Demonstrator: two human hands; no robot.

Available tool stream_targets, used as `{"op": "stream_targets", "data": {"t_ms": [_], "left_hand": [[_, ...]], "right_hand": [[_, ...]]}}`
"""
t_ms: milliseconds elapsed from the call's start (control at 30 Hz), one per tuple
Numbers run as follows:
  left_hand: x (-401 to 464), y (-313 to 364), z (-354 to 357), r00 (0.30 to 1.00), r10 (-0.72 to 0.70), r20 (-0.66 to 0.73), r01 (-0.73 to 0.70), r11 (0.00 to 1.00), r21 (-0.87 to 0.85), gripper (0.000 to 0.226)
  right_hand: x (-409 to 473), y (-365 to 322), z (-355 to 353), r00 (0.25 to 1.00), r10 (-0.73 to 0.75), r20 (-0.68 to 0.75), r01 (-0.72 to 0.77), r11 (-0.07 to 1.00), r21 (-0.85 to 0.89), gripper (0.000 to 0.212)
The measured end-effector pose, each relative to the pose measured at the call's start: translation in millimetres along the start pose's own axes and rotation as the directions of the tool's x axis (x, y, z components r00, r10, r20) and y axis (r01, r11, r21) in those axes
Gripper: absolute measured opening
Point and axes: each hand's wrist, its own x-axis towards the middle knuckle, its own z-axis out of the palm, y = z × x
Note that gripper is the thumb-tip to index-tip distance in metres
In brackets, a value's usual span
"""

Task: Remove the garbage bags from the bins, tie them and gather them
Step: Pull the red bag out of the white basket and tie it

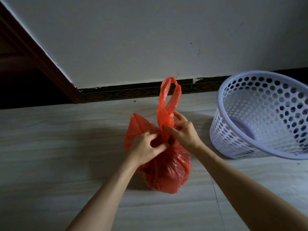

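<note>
Red bag (164,170) on floor (50,147), left of white bin (260,117). Left hand (146,147) pinches bag neck; right hand (183,130) grips twisted handle loop (168,100) standing up above knot area

From my feed I see two bare forearms coming in from five and seven o'clock, no sleeves on either as far as the frame's edge. The left hand (146,147) and right hand (185,132) show no rings, watch or gloves.
</note>
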Motion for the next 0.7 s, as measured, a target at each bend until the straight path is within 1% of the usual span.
{"op": "stream_targets", "data": {"t_ms": [33,67,100,167,233,267,300,367,400,433,500,533,567,600,633,667,700], "left_hand": [[0,1,2,0.998,0.004,-0.062,0.003,0.993,0.115,0.047],[2,4,4,0.990,0.014,-0.143,0.015,0.980,0.198,0.048],[3,8,6,0.978,0.020,-0.208,0.032,0.969,0.244,0.045],[7,12,9,0.960,0.041,-0.279,0.040,0.960,0.279,0.037],[9,9,11,0.956,-0.001,-0.294,0.077,0.966,0.246,0.038],[10,7,9,0.956,-0.046,-0.290,0.106,0.975,0.195,0.041],[11,5,8,0.958,-0.095,-0.272,0.133,0.983,0.126,0.044],[13,0,3,0.961,-0.204,-0.184,0.198,0.979,-0.049,0.046],[14,-1,1,0.956,-0.245,-0.160,0.227,0.966,-0.124,0.044],[16,-3,-1,0.947,-0.275,-0.168,0.247,0.954,-0.171,0.041],[19,-8,-5,0.920,-0.346,-0.183,0.306,0.928,-0.213,0.034],[20,-9,-7,0.908,-0.388,-0.156,0.346,0.907,-0.241,0.033],[20,-9,-9,0.899,-0.424,-0.108,0.376,0.875,-0.306,0.031],[20,-9,-11,0.892,-0.450,-0.044,0.395,0.824,-0.407,0.029],[19,-8,-13,0.883,-0.467,0.036,0.415,0.743,-0.525,0.026],[18,-7,-17,0.875,-0.467,0.129,0.433,0.635,-0.640,0.022],[17,-6,-20,0.869,-0.444,0.216,0.446,0.516,-0.732,0.018]], "right_hand": [[1,1,0,0.999,0.001,0.035,0.001,0.999,-0.047,0.007],[2,3,-1,0.998,0.008,0.066,-0.003,0.997,-0.081,0.010],[3,4,-1,0.994,0.028,0.104,-0.018,0.995,-0.095,0.015],[4,3,-5,0.979,0.101,0.177,-0.087,0.992,-0.088,0.028],[3,5,-12,0.945,0.185,0.268,-0.174,0.983,-0.063,0.048],[2,6,-15,0.927,0.207,0.313,-0.179,0.977,-0.116,0.053],[1,9,-17,0.915,0.209,0.344,-0.138,0.966,-0.221,0.053],[-1,16,-17,0.926,0.158,0.343,0.008,0.899,-0.437,0.047],[-2,16,-16,0.938,0.112,0.328,0.074,0.860,-0.505,0.042],[-4,14,-15,0.949,0.071,0.307,0.116,0.827,-0.550,0.036],[-5,5,-13,0.966,0.006,0.258,0.168,0.746,-0.645,0.027],[-5,2,-12,0.972,-0.024,0.232,0.179,0.713,-0.678,0.024],[-5,-1,-12,0.979,-0.045,0.201,0.174,0.705,-0.687,0.021],[-4,-5,-13,0.984,-0.050,0.174,0.157,0.715,-0.681,0.018],[-4,-9,-15,0.987,-0.024,0.161,0.126,0.740,-0.661,0.017],[-3,-11,-17,0.984,0.013,0.176,0.100,0.783,-0.614,0.022],[-2,-13,-19,0.973,0.045,0.224,0.086,0.836,-0.542,0.031]]}}
